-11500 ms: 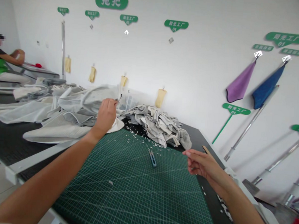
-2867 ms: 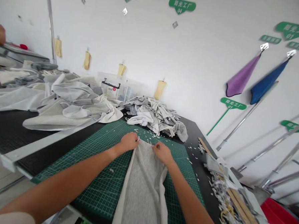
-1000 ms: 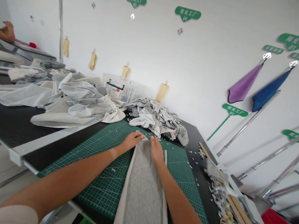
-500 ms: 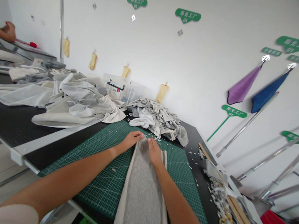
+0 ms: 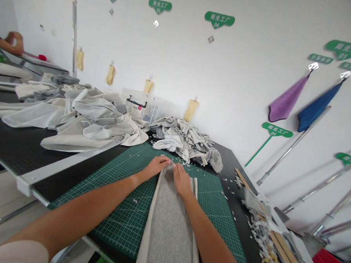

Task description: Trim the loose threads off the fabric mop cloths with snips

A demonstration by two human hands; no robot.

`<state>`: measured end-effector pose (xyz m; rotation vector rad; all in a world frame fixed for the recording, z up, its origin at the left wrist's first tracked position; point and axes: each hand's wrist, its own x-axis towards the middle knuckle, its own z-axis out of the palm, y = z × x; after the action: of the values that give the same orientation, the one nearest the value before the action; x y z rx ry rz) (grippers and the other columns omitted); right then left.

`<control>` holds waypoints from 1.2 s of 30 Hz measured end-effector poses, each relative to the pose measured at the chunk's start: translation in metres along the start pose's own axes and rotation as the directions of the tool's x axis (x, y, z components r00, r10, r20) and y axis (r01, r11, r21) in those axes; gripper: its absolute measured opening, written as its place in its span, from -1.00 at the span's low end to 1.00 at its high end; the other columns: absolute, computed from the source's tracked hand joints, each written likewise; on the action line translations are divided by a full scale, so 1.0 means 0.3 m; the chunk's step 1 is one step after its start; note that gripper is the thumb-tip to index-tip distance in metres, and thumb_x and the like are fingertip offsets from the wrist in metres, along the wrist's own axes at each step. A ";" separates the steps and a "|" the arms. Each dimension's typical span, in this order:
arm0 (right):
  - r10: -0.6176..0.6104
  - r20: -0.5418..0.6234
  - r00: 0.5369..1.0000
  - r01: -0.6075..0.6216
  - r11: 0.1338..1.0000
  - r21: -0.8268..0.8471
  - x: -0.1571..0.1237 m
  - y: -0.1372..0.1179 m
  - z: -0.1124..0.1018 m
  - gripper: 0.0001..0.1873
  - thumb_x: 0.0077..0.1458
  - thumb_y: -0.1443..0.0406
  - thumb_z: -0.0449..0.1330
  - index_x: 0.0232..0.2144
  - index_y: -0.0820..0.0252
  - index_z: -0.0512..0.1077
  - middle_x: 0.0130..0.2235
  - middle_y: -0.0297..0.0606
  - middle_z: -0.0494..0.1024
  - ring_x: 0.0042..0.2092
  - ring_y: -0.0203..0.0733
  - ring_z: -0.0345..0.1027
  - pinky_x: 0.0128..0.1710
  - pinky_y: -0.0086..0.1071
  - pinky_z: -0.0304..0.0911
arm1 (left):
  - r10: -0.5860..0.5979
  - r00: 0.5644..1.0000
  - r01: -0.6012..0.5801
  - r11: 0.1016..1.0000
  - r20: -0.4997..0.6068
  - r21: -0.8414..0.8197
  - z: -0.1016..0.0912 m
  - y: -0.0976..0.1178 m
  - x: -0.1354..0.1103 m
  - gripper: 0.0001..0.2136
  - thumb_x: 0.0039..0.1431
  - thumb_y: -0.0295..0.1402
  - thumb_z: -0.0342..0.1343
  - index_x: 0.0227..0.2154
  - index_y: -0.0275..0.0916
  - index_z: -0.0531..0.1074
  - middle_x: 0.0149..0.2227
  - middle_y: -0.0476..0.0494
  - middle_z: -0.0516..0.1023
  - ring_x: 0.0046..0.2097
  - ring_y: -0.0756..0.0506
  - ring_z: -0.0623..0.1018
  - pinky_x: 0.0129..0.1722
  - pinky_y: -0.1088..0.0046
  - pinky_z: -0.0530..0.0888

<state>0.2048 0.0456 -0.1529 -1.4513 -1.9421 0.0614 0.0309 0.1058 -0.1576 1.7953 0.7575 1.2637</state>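
Note:
A long strip of grey fabric (image 5: 172, 221) with pale edges runs away from me over the green cutting mat (image 5: 115, 210). At its far end my left hand (image 5: 158, 166) pinches the left corner between thumb and fingers. Close beside it, my right hand (image 5: 181, 181) grips the same end, its fingers pressed together and its forearm lying over the strip's right side. The fingertips of both hands nearly meet. Small white scraps lie on the mat just past the fingers.
Behind the mat lies a heap of grey cloth pieces (image 5: 189, 140); larger fabric pieces (image 5: 96, 123) are piled to the left. Wooden strips (image 5: 284, 247) and shredded scraps line the table's right edge. A clear plastic box (image 5: 137, 106) stands by the wall. Someone's arm (image 5: 13, 44) shows far left.
The view has shifted slightly. Both hands stay at the fabric's far end, and their fingertips have come a little closer together.

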 end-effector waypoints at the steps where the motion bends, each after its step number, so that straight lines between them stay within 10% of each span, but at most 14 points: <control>1: -0.003 0.006 1.000 0.003 1.000 -0.005 0.000 -0.001 -0.001 -0.58 0.43 0.06 -0.25 -0.25 0.08 0.31 -0.24 -0.26 0.46 -0.23 -0.16 0.37 -0.27 -0.36 0.16 | 0.000 1.000 0.000 1.000 0.002 -0.001 0.000 -0.001 0.000 -0.67 0.23 -0.13 0.09 -0.27 -0.31 0.60 -0.27 -0.15 0.63 -0.20 -0.11 0.55 -0.15 0.43 0.43; 36: 0.014 0.047 0.999 -0.013 1.000 -0.016 -0.004 -0.017 -0.011 -0.59 0.42 0.02 -0.23 -0.27 0.08 0.28 -0.27 -0.31 0.47 -0.27 -0.17 0.37 -0.32 -0.40 0.07 | -0.099 0.995 0.099 0.995 -0.017 -0.033 0.012 0.006 -0.009 -0.68 0.14 -0.14 0.13 -0.33 -0.31 0.62 -0.30 -0.15 0.64 -0.24 -0.12 0.55 -0.18 0.42 0.44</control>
<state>0.2025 0.0415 -0.1487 -1.4854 -1.9749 0.0873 0.0335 0.1017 -0.1581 1.7015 0.8215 1.2220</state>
